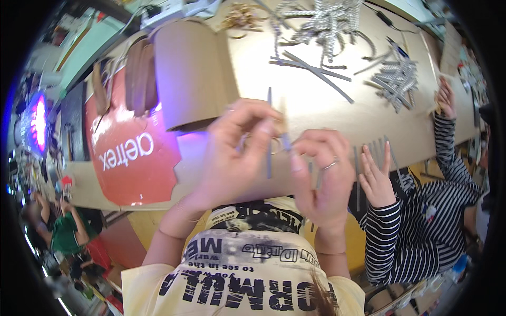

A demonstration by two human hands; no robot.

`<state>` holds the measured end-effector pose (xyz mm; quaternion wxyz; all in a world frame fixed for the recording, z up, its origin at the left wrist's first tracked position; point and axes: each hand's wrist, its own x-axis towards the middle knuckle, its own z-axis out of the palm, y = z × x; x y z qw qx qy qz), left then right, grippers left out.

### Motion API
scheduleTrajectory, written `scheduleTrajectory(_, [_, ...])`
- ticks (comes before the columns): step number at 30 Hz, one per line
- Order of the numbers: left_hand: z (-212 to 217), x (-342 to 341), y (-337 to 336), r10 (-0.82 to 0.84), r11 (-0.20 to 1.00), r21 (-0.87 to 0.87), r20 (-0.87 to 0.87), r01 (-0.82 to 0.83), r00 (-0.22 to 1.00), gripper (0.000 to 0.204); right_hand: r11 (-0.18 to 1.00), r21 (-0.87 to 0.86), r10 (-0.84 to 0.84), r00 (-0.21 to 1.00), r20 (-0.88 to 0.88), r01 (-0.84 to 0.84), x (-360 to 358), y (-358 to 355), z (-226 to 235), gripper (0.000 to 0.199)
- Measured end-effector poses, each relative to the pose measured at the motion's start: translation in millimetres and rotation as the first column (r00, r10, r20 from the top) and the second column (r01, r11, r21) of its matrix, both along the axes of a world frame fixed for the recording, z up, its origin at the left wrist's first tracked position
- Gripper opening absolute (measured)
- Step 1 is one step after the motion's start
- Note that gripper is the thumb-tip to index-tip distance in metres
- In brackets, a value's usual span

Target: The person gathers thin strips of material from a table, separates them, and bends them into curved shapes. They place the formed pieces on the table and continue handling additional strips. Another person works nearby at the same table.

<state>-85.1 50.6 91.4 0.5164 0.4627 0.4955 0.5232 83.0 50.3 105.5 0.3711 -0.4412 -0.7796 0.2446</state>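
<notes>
My left hand [240,145] is above the near edge of the table, thumb and forefinger pinched together. Facing it, my right hand [326,171], with a ring on one finger, is pinched too. A small grey strip [286,141], smeared by motion, runs between the fingertips, its end at my right fingers. What my left fingertips grip is too blurred to make out. A tan loop [275,146] shows beside them. Just behind my left fingers, a longer thin grey strip [270,163] lies lengthwise, partly hidden by the hand.
Left stand a brown cardboard cylinder [197,73] and a red bag [137,168]. Farther back lie crossed grey strips [319,73], grey-white cords [332,23], a bundle of short pieces [395,81] and tan bands [242,17]. At right, a co-worker's hand [377,179] rests near more strips.
</notes>
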Motion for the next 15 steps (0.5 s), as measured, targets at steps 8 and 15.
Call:
scheduleTrajectory(8, [8.2, -18.0, 2.0, -0.076, 0.971, -0.181, 0.392, 0.158, 0.917, 0.016, 0.983, 0.067, 0.183, 0.958, -0.220, -0.172, 1.4, -5.7, -1.7, 0.039])
scheduleTrajectory(15, [12.9, -19.2, -1.9, -0.235, 0.915, -0.195, 0.456, 0.354, 0.858, 0.018, 0.987, 0.129, 0.110, 0.983, -0.148, -0.091, 14.3, 0.3, -4.4, 0.046])
